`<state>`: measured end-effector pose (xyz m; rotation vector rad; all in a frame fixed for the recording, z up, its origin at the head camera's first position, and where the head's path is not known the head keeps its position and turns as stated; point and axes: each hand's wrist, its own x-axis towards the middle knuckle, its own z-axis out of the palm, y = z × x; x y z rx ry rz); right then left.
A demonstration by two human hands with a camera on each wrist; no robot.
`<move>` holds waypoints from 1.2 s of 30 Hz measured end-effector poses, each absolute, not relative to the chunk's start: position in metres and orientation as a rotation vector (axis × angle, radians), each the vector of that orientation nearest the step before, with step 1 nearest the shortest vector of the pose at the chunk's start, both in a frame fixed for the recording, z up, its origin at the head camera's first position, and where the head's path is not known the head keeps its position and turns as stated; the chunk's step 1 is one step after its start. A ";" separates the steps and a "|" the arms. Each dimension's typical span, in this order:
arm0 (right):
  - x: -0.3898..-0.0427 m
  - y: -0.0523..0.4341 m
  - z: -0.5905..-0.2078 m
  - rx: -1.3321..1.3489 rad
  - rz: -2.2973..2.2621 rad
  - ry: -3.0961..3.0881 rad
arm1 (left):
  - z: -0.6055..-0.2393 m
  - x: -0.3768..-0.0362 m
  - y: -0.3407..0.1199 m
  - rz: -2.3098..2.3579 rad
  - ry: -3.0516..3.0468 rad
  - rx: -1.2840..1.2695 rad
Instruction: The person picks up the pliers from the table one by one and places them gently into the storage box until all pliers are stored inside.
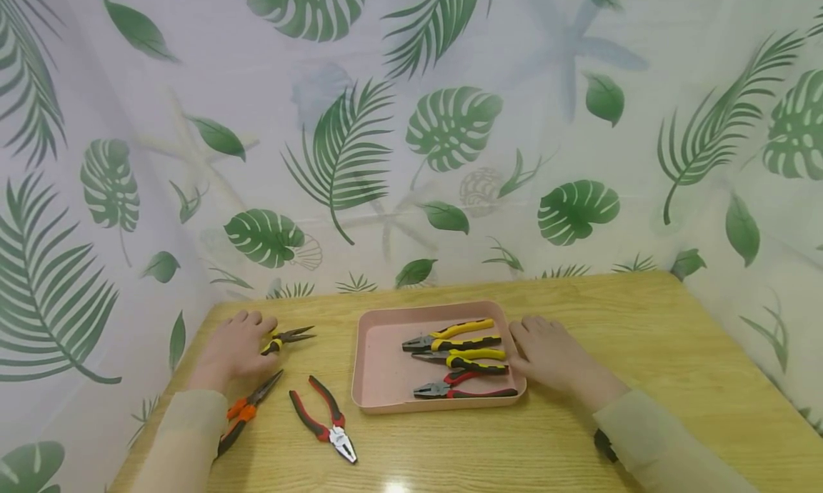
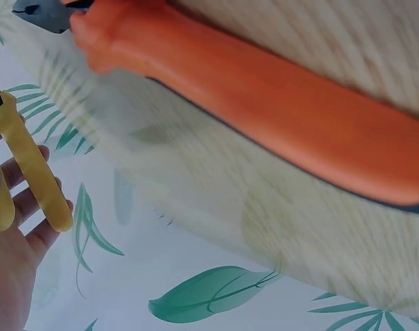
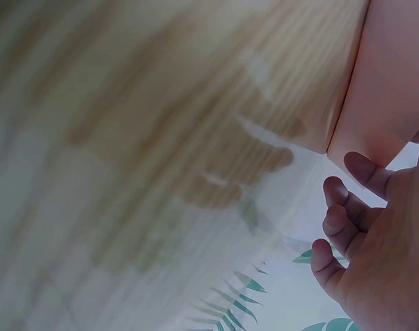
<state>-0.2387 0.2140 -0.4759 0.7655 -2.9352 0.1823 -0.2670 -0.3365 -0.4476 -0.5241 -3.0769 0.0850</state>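
My left hand [image 1: 241,346] grips the handles of yellow-and-black needle-nose pliers [image 1: 286,338] at the table's left; their jaws point right, slightly apart. The left wrist view shows fingers [image 2: 31,203] behind a yellow handle [image 2: 36,172]; the thumb is hidden there. My right hand [image 1: 556,354] rests against the right side of a pink tray [image 1: 379,364], its fingers loosely bent. In the right wrist view a fingertip [image 3: 361,165] meets the tray wall [image 3: 385,89]. Lying in the tray are yellow-and-black combination pliers [image 1: 459,329], yellow-and-black long-nose pliers [image 1: 466,356] and red-and-black combination pliers [image 1: 444,389].
Orange-handled long-nose pliers [image 1: 247,407] lie beside the left forearm, partly covered by the sleeve. Red-and-black combination pliers [image 1: 328,425] with spread handles lie between them and the tray. A leaf-printed sheet [image 1: 386,193] hangs behind the wooden table [image 1: 463,450].
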 end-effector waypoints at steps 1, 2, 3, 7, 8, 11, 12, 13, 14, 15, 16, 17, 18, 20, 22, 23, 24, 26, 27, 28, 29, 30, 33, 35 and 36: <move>-0.239 0.214 -0.476 0.765 0.183 -2.938 | -0.447 -0.268 -0.336 0.090 -3.077 -0.526; -0.239 0.214 -0.475 0.763 0.183 -2.940 | -0.447 -0.268 -0.335 0.097 -3.077 -0.530; -0.239 0.214 -0.475 0.762 0.183 -2.941 | -0.447 -0.269 -0.335 0.108 -3.076 -0.534; -0.239 0.214 -0.473 0.761 0.185 -2.950 | -0.445 -0.271 -0.333 0.147 -3.071 -0.549; -0.239 0.214 -0.474 0.761 0.184 -2.950 | -0.445 -0.271 -0.333 0.155 -3.068 -0.554; -0.239 0.214 -0.475 0.770 0.186 -2.936 | -0.443 -0.271 -0.331 0.163 -3.064 -0.567; -0.239 0.215 -0.475 0.774 0.186 -2.927 | -0.442 -0.271 -0.330 0.164 -3.063 -0.570; -0.240 0.215 -0.475 0.778 0.189 -2.920 | -0.441 -0.271 -0.329 0.162 -3.064 -0.572; -0.240 0.215 -0.476 0.782 0.191 -2.913 | -0.440 -0.270 -0.328 0.159 -3.065 -0.575; -0.240 0.215 -0.477 0.793 0.184 -2.900 | -0.439 -0.270 -0.327 0.155 -3.066 -0.577; -0.240 0.215 -0.477 0.793 0.187 -2.900 | -0.438 -0.271 -0.326 0.153 -3.069 -0.579; -0.240 0.215 -0.476 0.791 0.189 -2.905 | -0.438 -0.271 -0.325 0.152 -3.072 -0.579; -0.240 0.215 -0.475 0.789 0.192 -2.915 | -0.438 -0.271 -0.324 0.149 -3.075 -0.578; -0.240 0.214 -0.473 0.780 0.191 -2.941 | -0.437 -0.272 -0.322 0.148 -3.078 -0.580; -0.240 0.213 -0.471 0.763 0.194 -2.972 | -0.437 -0.272 -0.320 0.153 -3.080 -0.584; -0.240 0.213 -0.470 0.759 0.188 -2.980 | -0.436 -0.272 -0.319 0.157 -3.082 -0.585; -0.240 0.213 -0.470 0.756 0.184 -2.985 | -0.435 -0.272 -0.317 0.158 -3.083 -0.589; -0.241 0.213 -0.470 0.749 0.180 -2.989 | -0.434 -0.272 -0.314 0.164 -3.081 -0.598; -0.241 0.213 -0.470 0.747 0.182 -2.988 | -0.434 -0.272 -0.312 0.168 -3.080 -0.603; -0.241 0.213 -0.470 0.749 0.185 -2.983 | -0.433 -0.272 -0.311 0.168 -3.078 -0.606; -0.241 0.213 -0.471 0.743 0.185 -2.983 | -0.433 -0.271 -0.309 0.168 -3.076 -0.611; -0.241 0.213 -0.471 0.741 0.186 -2.982 | -0.432 -0.271 -0.307 0.166 -3.072 -0.617; -0.241 0.214 -0.473 0.737 0.189 -2.982 | -0.431 -0.271 -0.302 0.165 -3.063 -0.631; -0.241 0.214 -0.473 0.736 0.193 -2.983 | -0.430 -0.271 -0.300 0.162 -3.057 -0.642; -0.242 0.214 -0.474 0.740 0.197 -2.982 | -0.429 -0.272 -0.299 0.162 -3.056 -0.647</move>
